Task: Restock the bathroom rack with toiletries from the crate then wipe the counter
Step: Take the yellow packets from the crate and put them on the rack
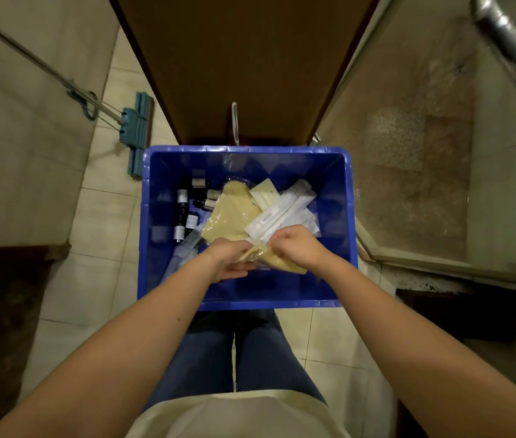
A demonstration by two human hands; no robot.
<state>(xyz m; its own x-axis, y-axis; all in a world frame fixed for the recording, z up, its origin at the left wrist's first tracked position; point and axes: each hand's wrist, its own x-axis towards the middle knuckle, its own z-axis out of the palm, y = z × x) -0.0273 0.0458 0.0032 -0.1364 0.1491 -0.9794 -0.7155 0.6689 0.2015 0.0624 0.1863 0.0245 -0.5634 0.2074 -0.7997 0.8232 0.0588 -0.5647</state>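
Crate point(244, 149): blue, on the floor tiles, toiletries loose inside.
Held packet point(291, 267): cream, clear-wrapped, over the crate's near edge.
Left hand point(229, 259): fingers curled round the packet's left end.
Right hand point(297, 248): pinches its right end.
Handling: probably light, soft, slippery film, so grip the body, not the loose wrap.
Others: dark bottles point(184, 213) by the left wall, white sachets point(282, 213) toward the right.

One crate point(244, 149), one mop point(138, 134) — two yellow packets point(231, 213), roughly six dark bottles point(182, 197).
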